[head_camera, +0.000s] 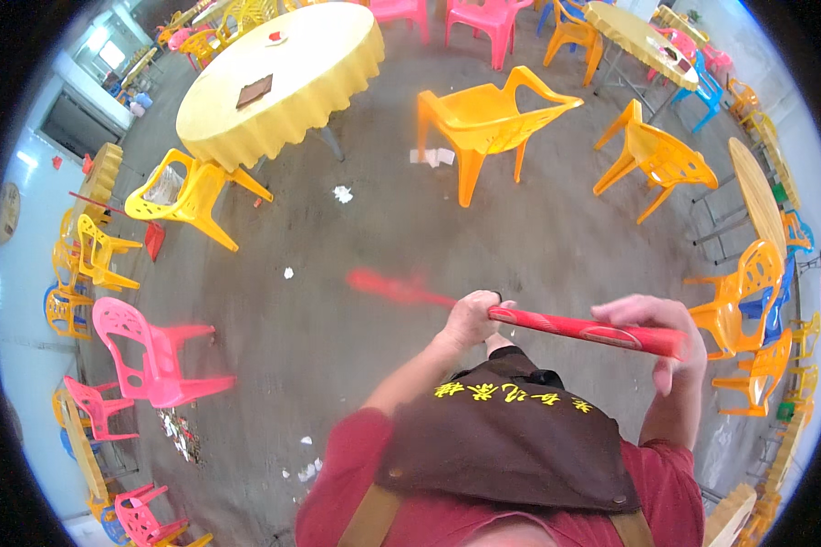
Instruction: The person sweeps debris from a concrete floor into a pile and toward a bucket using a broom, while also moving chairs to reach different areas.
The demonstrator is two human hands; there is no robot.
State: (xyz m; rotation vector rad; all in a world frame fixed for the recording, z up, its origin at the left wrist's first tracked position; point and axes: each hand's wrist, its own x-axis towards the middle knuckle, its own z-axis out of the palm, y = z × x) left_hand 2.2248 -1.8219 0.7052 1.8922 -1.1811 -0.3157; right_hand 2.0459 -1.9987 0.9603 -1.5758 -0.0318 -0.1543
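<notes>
A red broom (554, 327) slants across in front of my chest, its blurred red head out to the left above the grey floor. My left hand (475, 318) is closed around the handle near its middle. At the handle's thick upper end is my right hand (650, 328), blurred, with the thumb below and the fingers above; whether it grips is unclear. White paper scraps (343, 194) lie on the floor, and a crumpled one (288, 273) lies left of the broom head. A heap of litter (179, 435) lies beside a pink plastic chair (152, 362).
Ahead stand an orange plastic armchair (482, 119) and, to its right, an orange chair (657, 157). A round table with a yellow cloth (294, 75) is at the upper left, a yellow chair (202, 195) beside it. A red dustpan (154, 241) rests near the left wall.
</notes>
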